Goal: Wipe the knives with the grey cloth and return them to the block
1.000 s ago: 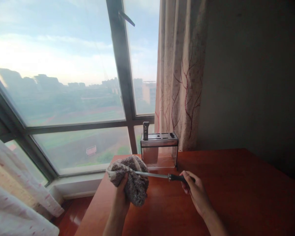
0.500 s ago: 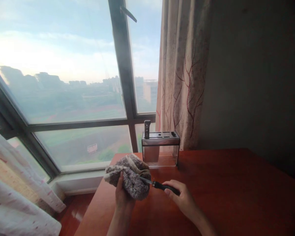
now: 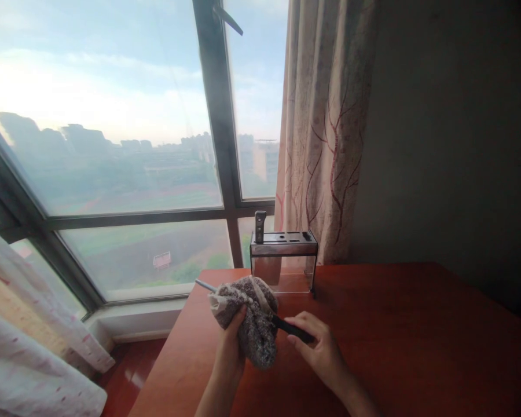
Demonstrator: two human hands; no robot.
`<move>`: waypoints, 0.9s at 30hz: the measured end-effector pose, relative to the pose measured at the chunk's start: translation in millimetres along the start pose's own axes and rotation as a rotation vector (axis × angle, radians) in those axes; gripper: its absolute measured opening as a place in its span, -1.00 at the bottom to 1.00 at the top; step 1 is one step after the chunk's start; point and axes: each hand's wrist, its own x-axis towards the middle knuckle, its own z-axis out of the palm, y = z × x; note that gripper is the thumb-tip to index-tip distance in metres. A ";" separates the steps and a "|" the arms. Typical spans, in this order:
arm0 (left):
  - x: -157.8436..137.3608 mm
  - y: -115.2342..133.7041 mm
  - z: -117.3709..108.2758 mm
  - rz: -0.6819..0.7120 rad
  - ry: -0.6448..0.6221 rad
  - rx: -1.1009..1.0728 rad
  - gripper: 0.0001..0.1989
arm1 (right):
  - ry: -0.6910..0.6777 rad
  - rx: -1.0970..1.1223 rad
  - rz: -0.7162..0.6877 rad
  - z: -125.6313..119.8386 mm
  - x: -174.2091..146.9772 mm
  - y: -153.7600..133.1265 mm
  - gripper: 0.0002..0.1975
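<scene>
In my right hand (image 3: 315, 341) is the black handle of a sharpening steel (image 3: 293, 329), gripped with the fingers wrapped round it. A grey-and-white fluffy cloth (image 3: 258, 336) is folded around the steel's metal rod, whose thin grey tip pokes out at the cloth's upper left. My left hand (image 3: 232, 347) is closed on the cloth, thumb on top, and the other fingers are hidden behind it. Most of the rod is covered by the cloth. Both hands are above the wooden table (image 3: 395, 336).
Behind the cloth stands a clear-sided knife block (image 3: 284, 248) with a slotted metal top, one dark-handled knife (image 3: 260, 226) in its left end. A window (image 3: 134, 145) and a patterned curtain (image 3: 325, 127) lie beyond. The table's left edge drops to a reddish floor (image 3: 130, 370).
My left hand and the cloth have shifted right along the rod, closer to the handle. The rod's tip now shows at the left. My right hand stays nearly in place.
</scene>
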 end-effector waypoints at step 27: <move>5.7 21.9 -5.9 0.109 -0.028 -0.221 -0.67 | 0.095 0.005 0.168 -21.4 -2.8 -1.3 -0.72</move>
